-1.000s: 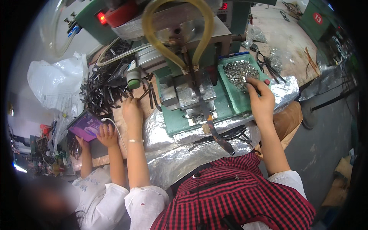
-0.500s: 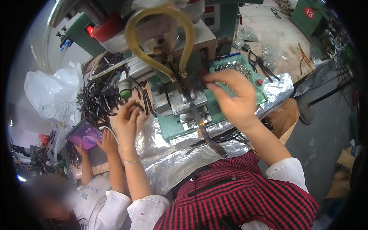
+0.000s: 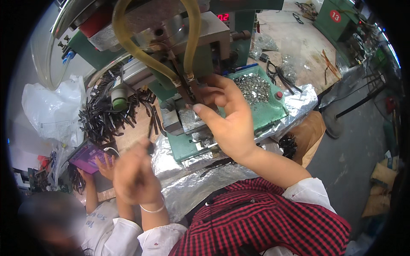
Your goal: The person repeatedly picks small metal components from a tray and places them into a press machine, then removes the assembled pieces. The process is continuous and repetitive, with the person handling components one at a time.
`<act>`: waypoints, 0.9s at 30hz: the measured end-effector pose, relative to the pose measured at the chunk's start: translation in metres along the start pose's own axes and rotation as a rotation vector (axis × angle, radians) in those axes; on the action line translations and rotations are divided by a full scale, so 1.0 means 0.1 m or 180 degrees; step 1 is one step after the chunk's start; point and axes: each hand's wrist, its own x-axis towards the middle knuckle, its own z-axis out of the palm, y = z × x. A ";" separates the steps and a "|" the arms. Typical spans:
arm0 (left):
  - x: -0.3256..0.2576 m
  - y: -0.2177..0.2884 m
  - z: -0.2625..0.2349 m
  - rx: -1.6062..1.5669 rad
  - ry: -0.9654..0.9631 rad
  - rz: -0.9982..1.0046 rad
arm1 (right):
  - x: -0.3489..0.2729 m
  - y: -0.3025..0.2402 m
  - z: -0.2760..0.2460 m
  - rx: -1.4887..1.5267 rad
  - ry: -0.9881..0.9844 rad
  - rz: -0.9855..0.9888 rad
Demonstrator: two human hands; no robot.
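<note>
My right hand reaches in at the metal block of a green press-like machine. Its fingers are curled beside the copper-coloured prongs, the thumb tip close to the block. Whatever the fingertips pinch, if anything, is hidden or too small to make out. My left hand is lower left, smeared by motion, so its fingers cannot be read. A dark patch shows by its fingertips, too blurred to name. Near it, a pile of dark strips covers the worktop.
Small shiny metal pieces fill a green tray with a red button. Yellow tubing loops above the block. A green-tipped nozzle hangs over the strips. Beside my left arm, another person's hands touch a purple-screened tablet.
The dark strip that hung from the machine's block is gone from there. My right hand has moved left to the prongs; my left hand has come down toward me. The whole view has shifted slightly.
</note>
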 end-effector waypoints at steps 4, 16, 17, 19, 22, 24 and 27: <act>0.11 0.35 0.19 0.0036 -0.1422 0.0637 | -0.28 -0.35 -0.08 -0.0509 -0.0315 -0.0076; -0.06 0.12 0.75 -0.0341 -0.0844 0.1281 | -0.06 0.37 -1.71 -0.2187 0.0994 -0.0048; -0.06 0.12 0.74 -0.0339 -0.0877 0.1259 | -0.15 0.31 -1.67 -0.2467 0.0709 0.0170; -0.07 0.14 0.71 -0.0300 -0.0949 0.1223 | -0.25 0.28 -1.61 -0.3039 0.0272 0.0471; -0.13 0.18 0.69 -0.0315 -0.0904 0.0981 | -0.26 0.31 -1.45 -0.4347 0.0259 -0.0053; -0.20 0.26 0.65 -0.0393 -0.0876 0.0708 | -0.25 0.36 -1.37 -0.4521 0.0390 -0.0277; -0.36 0.41 0.34 -0.0330 -0.1193 0.0114 | -0.23 0.40 -1.33 -0.4809 0.0354 -0.0376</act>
